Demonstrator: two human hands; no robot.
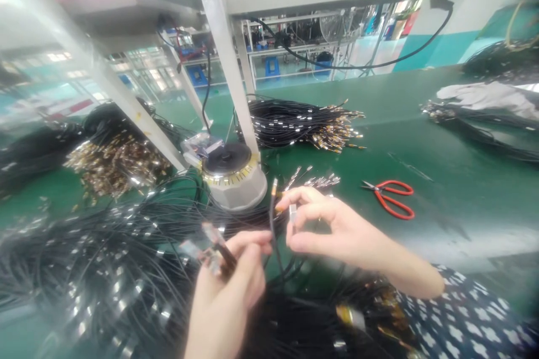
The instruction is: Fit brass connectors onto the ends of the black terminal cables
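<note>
My left hand is closed around a few black cables, whose silvery ends stick out above the thumb, blurred. At its fingertips a black cable with a gold-coloured metal tip stands nearly upright. Facing it from the right, my right hand has bent fingers closed on a small silver metal piece. Its index fingertip is close to the upright cable; I cannot tell whether they touch. Below both hands lies a dark heap of cables with a yellow-banded end.
Red-handled cutters lie right of my hands on the green table. A grey dial unit stands by a white shelf post. Cable bundles lie behind it; loose cables spread left. A pale cloth rests far right.
</note>
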